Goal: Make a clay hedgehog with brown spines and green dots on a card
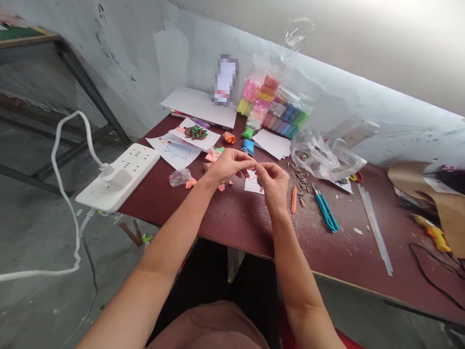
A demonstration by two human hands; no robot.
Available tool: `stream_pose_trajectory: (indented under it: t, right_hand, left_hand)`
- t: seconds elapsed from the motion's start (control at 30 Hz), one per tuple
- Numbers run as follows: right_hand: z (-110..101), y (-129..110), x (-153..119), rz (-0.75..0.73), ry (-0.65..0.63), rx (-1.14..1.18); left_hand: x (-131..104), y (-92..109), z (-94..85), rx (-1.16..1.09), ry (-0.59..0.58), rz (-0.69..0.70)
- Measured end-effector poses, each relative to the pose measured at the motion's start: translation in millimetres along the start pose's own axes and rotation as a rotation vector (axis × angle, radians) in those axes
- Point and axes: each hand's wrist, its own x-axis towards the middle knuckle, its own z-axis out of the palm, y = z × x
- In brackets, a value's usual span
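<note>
My left hand (228, 167) and my right hand (273, 180) meet fingertip to fingertip above the table, both in a pinch. Whatever lies between the fingertips is too small to make out. Partly hidden below them is a small white paper with an orange line (250, 185). Scattered sunflower seeds (298, 175) lie just right of my right hand, beside an orange stick-like tool (294, 199). Pink clay bits (221, 187) are near my left wrist. Behind it, a paper bears a seed-covered figure with green dots (196, 132), next to a blue hedgehog-like drawing (178, 149).
A white power strip (141, 169) overhangs the table's left edge. Colored clay packs (279, 111) lean by the wall near a pixelated upright object (225, 80). To the right are a teal cutter (326, 208), clear glue sticks (374, 228), a plastic bag (327, 152) and a yellow glue gun (432, 232).
</note>
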Motion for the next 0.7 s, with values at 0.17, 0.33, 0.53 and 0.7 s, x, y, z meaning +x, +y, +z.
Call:
stream_pose_trajectory:
  t: [0.17, 0.33, 0.53, 0.7]
  right_hand:
    - [1.8, 0.2, -0.2, 0.007, 0.015, -0.011]
    - [0.0, -1.3, 0.4, 0.030, 0.000, 0.015]
    - [-0.4, -6.1, -0.5, 0.036, -0.035, 0.023]
    - [-3.0, 0.4, 1.4, 0.030, -0.033, -0.001]
  left_hand:
    - [-0.4, -1.0, -1.5, -0.017, -0.043, 0.023]
    - [2.2, -5.0, -2.2, -0.053, -0.084, 0.013]
    - [5.4, -10.4, -0.9, -0.028, -0.071, 0.034]
    - [2.9, -6.1, 1.4, 0.025, -0.066, -0.011]
